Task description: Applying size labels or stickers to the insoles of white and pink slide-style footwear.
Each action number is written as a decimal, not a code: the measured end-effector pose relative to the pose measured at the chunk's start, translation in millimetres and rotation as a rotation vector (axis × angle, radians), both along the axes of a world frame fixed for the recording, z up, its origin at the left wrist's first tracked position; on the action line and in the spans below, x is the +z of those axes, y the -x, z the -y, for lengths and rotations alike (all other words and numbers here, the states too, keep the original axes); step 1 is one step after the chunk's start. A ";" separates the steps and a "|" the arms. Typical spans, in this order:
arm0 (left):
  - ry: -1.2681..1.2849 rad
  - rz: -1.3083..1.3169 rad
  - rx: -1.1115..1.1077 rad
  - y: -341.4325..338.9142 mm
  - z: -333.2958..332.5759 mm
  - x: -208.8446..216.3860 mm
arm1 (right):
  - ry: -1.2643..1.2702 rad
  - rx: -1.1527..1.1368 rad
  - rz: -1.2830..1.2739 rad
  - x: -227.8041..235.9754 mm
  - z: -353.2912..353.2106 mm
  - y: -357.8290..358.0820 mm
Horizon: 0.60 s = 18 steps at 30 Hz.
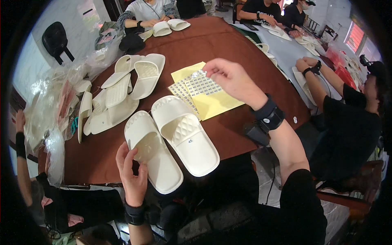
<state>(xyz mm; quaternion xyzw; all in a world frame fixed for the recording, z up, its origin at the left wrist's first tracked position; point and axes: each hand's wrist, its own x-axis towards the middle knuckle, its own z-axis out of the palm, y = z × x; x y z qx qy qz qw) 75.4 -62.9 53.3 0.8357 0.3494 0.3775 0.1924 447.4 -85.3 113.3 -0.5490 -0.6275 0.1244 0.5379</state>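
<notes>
A pair of cream slippers lies side by side in front of me, toes pointing away. The left slipper [163, 173] is unmarked on its visible heel; the right slipper [200, 157] bears a small dark printed label [190, 141] on its insole. At the left slipper's outer edge is my left hand [134, 179], fingers bent and apart, not gripping it. My right hand [230, 77] is closed in a pinch over the yellow sticker sheets [218, 104], which carry rows of small printed stickers. A shiny bit of clear sticker [199, 74] shows at its fingertips.
More cream slippers [118, 90] are piled at the left beside clear plastic bags [53, 98]. Brown cloth [228, 45] covers the table. A person [151, 12] handles slippers at the far end; others sit along a pale table [281, 53] at right. A small white tag [295, 120] lies near the right edge.
</notes>
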 end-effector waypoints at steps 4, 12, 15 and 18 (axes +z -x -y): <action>-0.154 0.065 0.119 -14.5 16.5 0.8 | 0.162 0.016 0.152 -36.5 -17.8 -4.9; -0.086 -0.089 -0.041 -33.9 30.6 2.0 | 0.240 -0.009 0.272 -70.9 -29.5 -13.3; -0.115 -0.213 -0.051 -35.0 29.1 1.0 | 0.191 0.014 0.309 -72.6 -28.2 -13.6; -0.126 -0.220 -0.031 -34.6 29.3 0.2 | 0.199 0.017 0.341 -73.5 -27.6 -12.2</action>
